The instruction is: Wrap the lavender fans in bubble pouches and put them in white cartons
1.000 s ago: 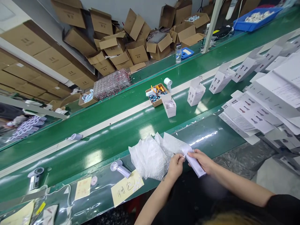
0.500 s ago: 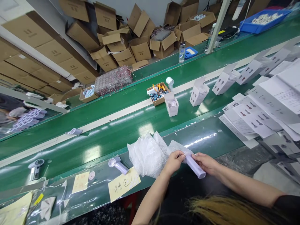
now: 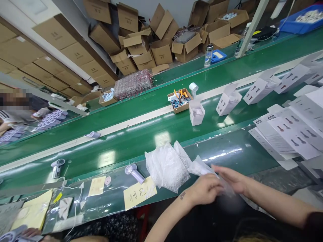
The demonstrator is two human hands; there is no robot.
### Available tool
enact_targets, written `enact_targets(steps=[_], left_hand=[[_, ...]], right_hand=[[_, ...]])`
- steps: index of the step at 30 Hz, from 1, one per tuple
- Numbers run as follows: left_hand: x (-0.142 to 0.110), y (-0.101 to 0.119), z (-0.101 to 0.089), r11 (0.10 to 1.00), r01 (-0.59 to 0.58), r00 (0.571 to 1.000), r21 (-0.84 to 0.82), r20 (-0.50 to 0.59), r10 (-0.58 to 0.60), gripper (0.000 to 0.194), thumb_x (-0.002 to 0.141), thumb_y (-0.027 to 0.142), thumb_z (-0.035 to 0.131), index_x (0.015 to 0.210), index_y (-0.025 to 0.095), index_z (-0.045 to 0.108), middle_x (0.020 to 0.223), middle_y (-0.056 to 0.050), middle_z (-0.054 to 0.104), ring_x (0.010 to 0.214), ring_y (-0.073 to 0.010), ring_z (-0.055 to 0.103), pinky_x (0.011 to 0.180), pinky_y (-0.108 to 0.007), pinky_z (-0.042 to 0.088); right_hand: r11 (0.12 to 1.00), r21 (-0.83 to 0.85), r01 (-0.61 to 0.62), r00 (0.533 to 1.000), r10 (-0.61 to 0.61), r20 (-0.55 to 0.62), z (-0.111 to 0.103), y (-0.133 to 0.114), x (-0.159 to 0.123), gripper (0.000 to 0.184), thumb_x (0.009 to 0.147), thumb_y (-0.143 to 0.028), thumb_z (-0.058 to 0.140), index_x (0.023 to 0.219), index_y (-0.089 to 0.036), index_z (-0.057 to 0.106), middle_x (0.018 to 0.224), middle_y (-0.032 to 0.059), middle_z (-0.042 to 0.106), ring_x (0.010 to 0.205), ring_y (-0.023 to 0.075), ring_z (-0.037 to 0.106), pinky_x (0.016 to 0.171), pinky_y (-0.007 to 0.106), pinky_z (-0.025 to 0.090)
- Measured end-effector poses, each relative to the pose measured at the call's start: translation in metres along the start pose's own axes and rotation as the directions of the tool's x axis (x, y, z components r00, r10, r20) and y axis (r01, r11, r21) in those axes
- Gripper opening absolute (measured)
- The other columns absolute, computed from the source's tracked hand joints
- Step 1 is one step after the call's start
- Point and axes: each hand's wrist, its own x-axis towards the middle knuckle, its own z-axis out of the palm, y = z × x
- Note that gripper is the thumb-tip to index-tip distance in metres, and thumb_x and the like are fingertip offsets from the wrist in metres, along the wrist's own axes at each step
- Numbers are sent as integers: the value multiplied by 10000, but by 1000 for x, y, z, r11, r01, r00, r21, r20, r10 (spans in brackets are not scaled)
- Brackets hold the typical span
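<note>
On the near bench (image 3: 241,143), a lilac fan (image 3: 136,174) lies left of some bubble bags (image 3: 166,167). Right of them, our left hand (image 3: 205,189) grips a bubble sleeve (image 3: 200,166), and our right hand (image 3: 231,178) lies against it, though we cannot tell whether it grips.

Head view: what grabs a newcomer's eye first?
The long green belt slants across the picture, with open cardboard boxes heaped beyond it at top centre. Below and right of centre, the left hand and right hand are at a translucent wrap, right of a white bubble-wrap pile.
</note>
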Motion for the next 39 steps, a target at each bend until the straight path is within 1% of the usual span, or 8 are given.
enact_targets(steps=[3,8,13,20,23,28,34,39], left_hand=[[-33,-20,-34,956,268,921,123,-324,-217,154,801,356,569,819,222,644,846,-48,657,853,-192,594,813,-297,458],[-138,-87,-144,517,774,-171,-364,-908,-382,422,794,389,549,1113,123,472,1245,-210,501,1283,-372,337,980,-513,329],[-196,-132,-174,391,689,-382,-610,-764,-520,318,628,295,679,865,157,518,872,-158,619,1001,-395,576,816,-471,440],[-169,-115,-117,656,497,-172,-569,-805,-568,321,790,455,466,922,170,529,724,-6,561,603,-143,555,543,-254,444],[-137,-90,-66,801,395,246,-450,-788,-565,402,781,474,545,1029,156,556,770,-20,594,603,-137,541,541,-252,438],[-138,-76,-33,862,416,793,292,-581,-186,576,778,454,632,1258,170,488,1161,-152,572,1026,-283,540,872,-449,439],[-165,-106,-71,336,344,938,877,-335,-86,236,789,74,526,969,179,637,1006,-127,617,917,-271,544,817,-439,426],[-125,-86,-74,745,505,804,435,-551,-223,227,873,239,452,857,195,674,827,-75,655,831,-216,582,767,-341,442]], right_hand=[[981,-133,141,985,-153,-84,4,6,32,461,663,-239,711,1079,-175,522,733,32,660,605,181,628,579,280,491],[733,-571,369,683,-631,-368,-36,-18,72,721,624,-275,718,1266,-233,395,1118,98,623,934,257,625,776,354,507],[450,-884,129,460,-817,-349,-80,-42,93,723,630,-323,663,1280,-146,401,1281,169,522,1150,321,505,975,448,391],[403,-862,308,355,-889,-289,-4,5,86,457,730,-408,614,1123,-191,527,1175,148,566,1121,307,507,947,448,411],[781,-384,493,816,-568,-109,63,33,106,506,748,-468,641,1176,-256,471,1173,89,590,997,236,596,845,400,490],[815,-110,568,806,-579,-125,91,39,118,446,681,-403,742,1046,-244,541,914,16,649,765,155,610,677,277,510],[914,-84,398,912,-404,-76,47,40,72,413,668,-322,768,997,-234,534,758,-2,639,670,157,611,598,286,509],[947,-54,317,943,-310,120,59,66,58,485,610,-275,797,1023,-214,550,789,-9,638,639,144,606,579,265,485]])
